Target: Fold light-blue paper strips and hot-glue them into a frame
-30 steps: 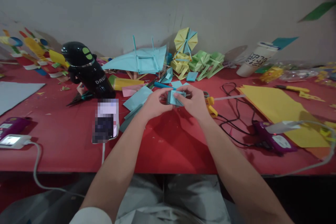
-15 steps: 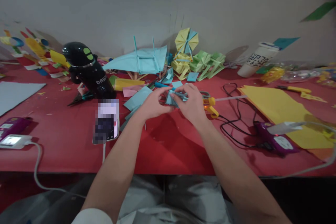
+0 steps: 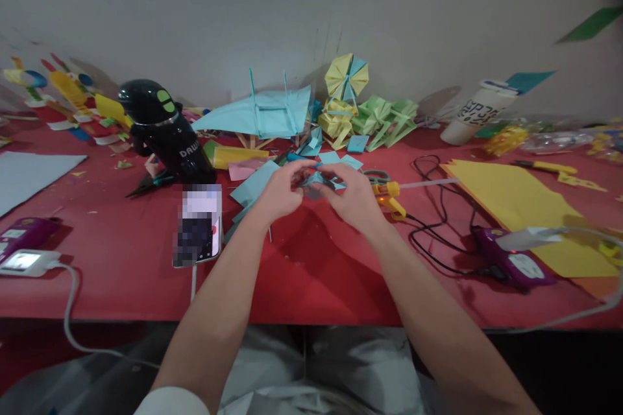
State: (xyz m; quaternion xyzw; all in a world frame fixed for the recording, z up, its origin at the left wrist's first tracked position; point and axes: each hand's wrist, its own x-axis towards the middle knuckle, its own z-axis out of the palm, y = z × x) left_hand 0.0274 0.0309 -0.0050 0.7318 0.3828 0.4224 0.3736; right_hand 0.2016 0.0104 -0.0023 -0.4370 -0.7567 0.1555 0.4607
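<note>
Between my two hands is a small folded piece of blue paper (image 3: 316, 179), held over the middle of the red table. My left hand (image 3: 287, 189) has its fingers curled around the paper's left side. From the right, my right hand (image 3: 349, 192) pinches it between thumb and fingers. Fingers cover much of the paper, so its exact shape is hard to make out. Just right of that hand lie grey scissor handles (image 3: 377, 176) and a yellow glue gun (image 3: 390, 198) with a glue stick in it. Loose blue paper squares (image 3: 256, 183) lie beside my left hand.
A black bottle (image 3: 168, 133) and a phone (image 3: 199, 224) stand left. Behind are a blue paper model (image 3: 253, 113) and folded green paper shapes (image 3: 384, 120). Rightward are black cables (image 3: 438, 233), a purple power strip (image 3: 516, 259), yellow sheets (image 3: 525, 214) and a paper cup (image 3: 479, 110).
My right hand's fingers have shifted lower and further round the blue paper. The paper has turned between my hands and shows less. Objects on the table stay where they were.
</note>
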